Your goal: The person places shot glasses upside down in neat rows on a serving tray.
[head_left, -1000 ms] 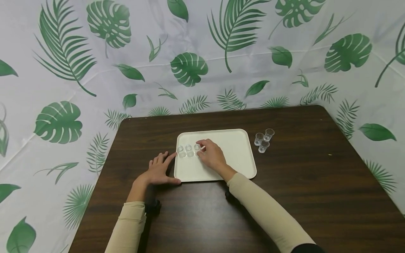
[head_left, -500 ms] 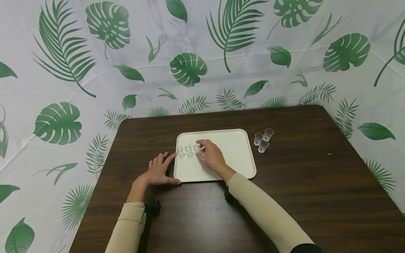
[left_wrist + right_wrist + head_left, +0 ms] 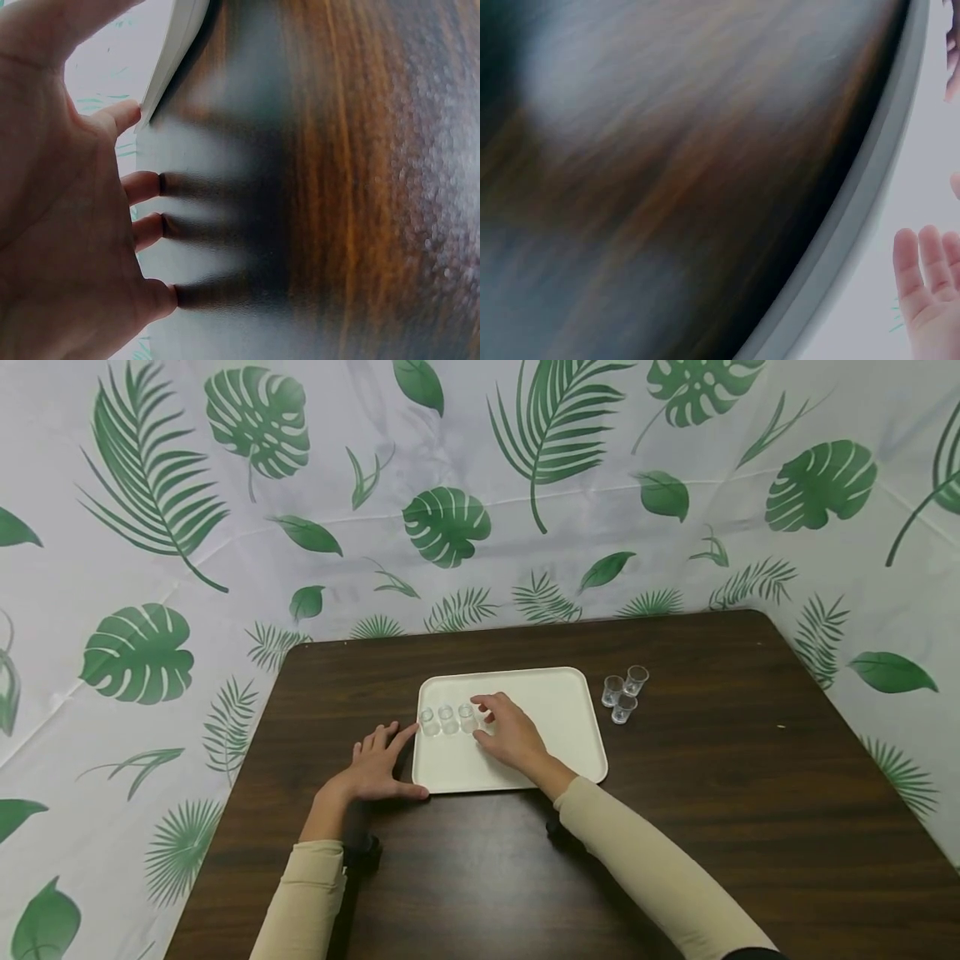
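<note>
Drawn back a little toward the tray's right side since the earlier frame, the right hand (image 3: 512,735) had parted its thumb and index finger from round the nearest cup, while the left hand and all the cups kept their places. The right hand was released and gripped nothing; it hovered over the tray (image 3: 558,722), its fingertips just beside that right-hand cup (image 3: 467,719), and whether one of them brushed it could not be told.

Left of it stood a middle cup (image 3: 448,720) and a left-hand cup (image 3: 430,722), the three clear cups making a short row from the tray's left rim toward its centre. Which way up they stood was too small to tell.

Spread and loose, the left hand (image 3: 372,772) touched the tray's left edge with its index finger and the near left corner with its thumb; its other fingertips rested on the desk (image 3: 712,793).

Just right of the tray, three more clear cups (image 3: 623,708) stood upright on the desk in a tight cluster. Beyond the tray's far side hung a leaf-printed cloth (image 3: 337,585).
</note>
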`<state>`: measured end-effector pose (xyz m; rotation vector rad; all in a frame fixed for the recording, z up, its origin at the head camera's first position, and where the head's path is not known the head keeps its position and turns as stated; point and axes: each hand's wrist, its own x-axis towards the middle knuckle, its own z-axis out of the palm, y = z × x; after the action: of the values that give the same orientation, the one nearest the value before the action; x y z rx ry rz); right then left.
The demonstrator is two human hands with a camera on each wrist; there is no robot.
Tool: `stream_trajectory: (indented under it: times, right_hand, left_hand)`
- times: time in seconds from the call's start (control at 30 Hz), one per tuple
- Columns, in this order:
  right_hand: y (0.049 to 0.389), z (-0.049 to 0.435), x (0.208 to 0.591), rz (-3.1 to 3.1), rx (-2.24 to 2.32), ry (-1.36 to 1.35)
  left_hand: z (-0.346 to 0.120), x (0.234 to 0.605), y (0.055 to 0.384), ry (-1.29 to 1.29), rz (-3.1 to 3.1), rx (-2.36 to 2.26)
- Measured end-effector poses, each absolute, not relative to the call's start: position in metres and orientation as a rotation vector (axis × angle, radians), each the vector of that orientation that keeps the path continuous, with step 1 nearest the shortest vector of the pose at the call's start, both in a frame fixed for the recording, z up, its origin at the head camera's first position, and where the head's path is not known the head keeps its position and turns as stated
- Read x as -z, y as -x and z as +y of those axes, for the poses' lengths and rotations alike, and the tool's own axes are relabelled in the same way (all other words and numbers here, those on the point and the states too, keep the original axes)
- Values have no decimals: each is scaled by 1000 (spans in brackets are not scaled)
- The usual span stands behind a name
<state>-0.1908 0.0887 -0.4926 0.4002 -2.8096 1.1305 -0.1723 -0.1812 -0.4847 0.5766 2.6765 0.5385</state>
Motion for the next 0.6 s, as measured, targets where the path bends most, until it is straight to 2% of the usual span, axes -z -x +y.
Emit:
stream_trajectory:
  times: [0.3, 0.6]
  right_hand:
    - [173, 136, 480, -2627, -1192, -467]
    - [179, 217, 453, -2228, -1299, -269]
  left_hand:
    - [-183, 488, 173, -594, 2673, -554]
    - [-181, 484, 172, -575, 2675, -542]
